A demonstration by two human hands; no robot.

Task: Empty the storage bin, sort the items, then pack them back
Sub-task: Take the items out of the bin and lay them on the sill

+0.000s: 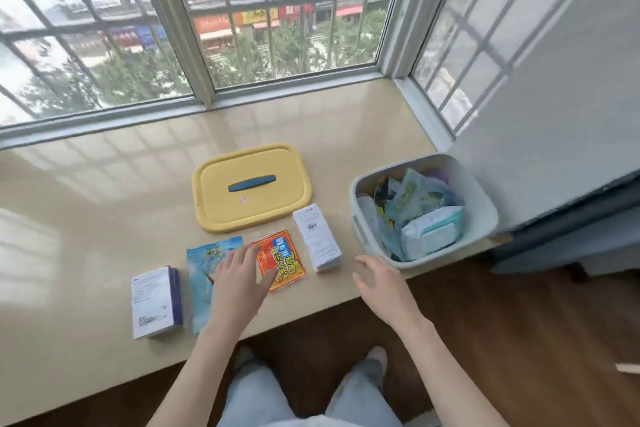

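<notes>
Left grip (242, 274), fingers spread, lies across the blue packet (204, 263) and orange packet (285, 256). Right grip (377, 277), spread and empty, hovers beside the storage bin (367, 239) at the worktop's (104, 218) right. Emptying seems half done; the next move calls for reaching inside.

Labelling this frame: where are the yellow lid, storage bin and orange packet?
yellow lid (278, 199), head view, flat top
storage bin (479, 204), head view, right wall
orange packet (287, 256), head view, printed face
</notes>
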